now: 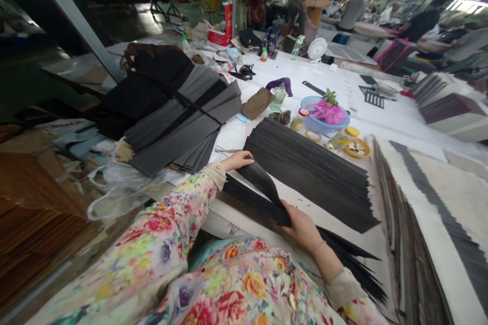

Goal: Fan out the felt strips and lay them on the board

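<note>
My left hand [238, 160] pinches the far end of a thin black fabric strip [263, 180] and lifts it, so the strip curves up off a low stack of black strips [251, 202] near the table's front edge. Closed over the strip's near end, my right hand [303, 226] presses it onto that stack. Just beyond lies a larger fanned stack of black strips [312, 167] on the white table [396, 117]. Both my arms wear floral sleeves.
Grey and black fabric panels [171, 111] are piled at the left. A blue bowl with pink material [326, 114], small bottles and yellow lids sit mid-table. Striped stacked pieces [430, 223] fill the right. Other people work at the far end [308, 5].
</note>
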The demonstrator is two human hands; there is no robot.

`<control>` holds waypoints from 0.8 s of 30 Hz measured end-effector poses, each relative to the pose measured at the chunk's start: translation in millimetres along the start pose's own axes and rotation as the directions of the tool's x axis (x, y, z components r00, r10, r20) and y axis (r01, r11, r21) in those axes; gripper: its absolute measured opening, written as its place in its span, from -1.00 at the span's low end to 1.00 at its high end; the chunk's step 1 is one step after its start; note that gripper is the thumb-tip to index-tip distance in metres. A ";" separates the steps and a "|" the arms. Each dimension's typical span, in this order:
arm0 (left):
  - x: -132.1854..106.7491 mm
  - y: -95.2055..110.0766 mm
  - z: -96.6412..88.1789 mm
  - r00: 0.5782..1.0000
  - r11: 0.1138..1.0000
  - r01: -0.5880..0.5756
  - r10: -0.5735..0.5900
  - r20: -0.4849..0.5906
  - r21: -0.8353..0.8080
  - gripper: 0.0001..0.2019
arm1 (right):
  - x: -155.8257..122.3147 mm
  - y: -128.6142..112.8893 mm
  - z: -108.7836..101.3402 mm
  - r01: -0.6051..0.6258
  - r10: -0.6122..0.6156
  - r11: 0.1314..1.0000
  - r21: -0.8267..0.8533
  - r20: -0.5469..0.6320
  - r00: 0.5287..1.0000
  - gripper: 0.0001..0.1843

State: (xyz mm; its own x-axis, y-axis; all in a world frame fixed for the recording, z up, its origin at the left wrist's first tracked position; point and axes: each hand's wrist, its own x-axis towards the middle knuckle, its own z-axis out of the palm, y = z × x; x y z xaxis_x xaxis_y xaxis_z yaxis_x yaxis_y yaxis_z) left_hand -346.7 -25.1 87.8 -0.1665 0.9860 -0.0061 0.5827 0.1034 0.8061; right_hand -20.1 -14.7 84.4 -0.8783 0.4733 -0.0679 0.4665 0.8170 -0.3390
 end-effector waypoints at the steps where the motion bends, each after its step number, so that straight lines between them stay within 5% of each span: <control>1: 4.7 0.4 3.9 1.000 1.000 0.001 -0.001 -0.030 0.001 -0.75 | 1.0 1.5 0.2 -0.004 0.004 1.000 0.004 -0.018 1.000 -0.25; 6: 18.4 -5.2 18.2 0.995 0.999 0.035 -0.034 -0.097 0.006 -0.77 | 4.9 5.7 -0.4 -0.004 0.004 1.000 -0.005 -0.052 0.999 -0.24; 13: 18.3 -8.0 12.3 0.994 0.994 0.109 -0.109 -0.016 -0.028 -0.70 | 9.1 6.0 -2.7 -0.073 0.073 0.997 0.012 -0.011 0.997 -0.27; 19: -34.2 2.0 -22.9 0.991 0.998 0.052 -0.046 0.127 -0.043 -0.60 | 7.0 -5.5 -5.5 -0.160 0.160 0.987 0.020 -0.034 0.987 -0.18; 24: -80.7 -24.4 -7.6 0.966 0.928 0.254 -0.229 0.119 -0.272 -0.37 | 16.1 -5.1 3.0 -0.220 0.219 0.974 -0.053 -0.020 0.975 -0.24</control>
State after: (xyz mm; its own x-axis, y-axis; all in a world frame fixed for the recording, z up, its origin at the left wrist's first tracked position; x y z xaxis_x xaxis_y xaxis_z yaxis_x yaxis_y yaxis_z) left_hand -353.5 -108.3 73.1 -0.2002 0.9443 -0.2610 0.2823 0.3107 0.9076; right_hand -37.0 -12.3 82.2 -0.7522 0.6475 -0.1220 0.6533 0.7090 -0.2656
